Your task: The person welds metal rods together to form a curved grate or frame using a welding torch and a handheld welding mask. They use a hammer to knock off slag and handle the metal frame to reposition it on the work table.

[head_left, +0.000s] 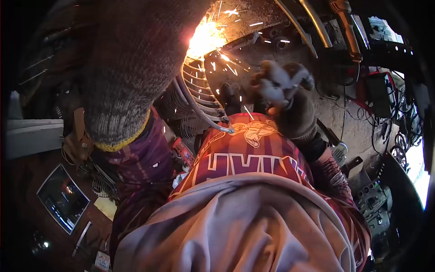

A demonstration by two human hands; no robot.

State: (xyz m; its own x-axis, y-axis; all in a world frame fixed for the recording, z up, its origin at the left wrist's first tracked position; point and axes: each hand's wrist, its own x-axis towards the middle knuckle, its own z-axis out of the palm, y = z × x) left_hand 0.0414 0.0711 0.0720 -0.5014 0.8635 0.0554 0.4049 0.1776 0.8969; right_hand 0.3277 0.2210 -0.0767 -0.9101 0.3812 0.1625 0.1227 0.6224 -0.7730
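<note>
Very close, at the upper left, is my left hand (136, 68) in a grey knit glove with a yellow cuff; its fingers are hidden. Beside it a bright glow (206, 41) throws sparks at the top of a curved metal grille (204, 93) with several ribs. The grille's lower end reaches the printed red and purple cloth over my lap. Right of the sparks is my right hand (283, 84), in a dark glove with pale grey fingers. Those fingers look curled in, apart from the grille. Anything within them is too blurred to make out.
Metal bars (317, 22) and a wooden-looking handle (346, 27) stand at the upper right. A brush (339, 152) lies right of my right forearm, with cables (376, 131) farther right. A dark glass panel (63, 198) rests at the lower left.
</note>
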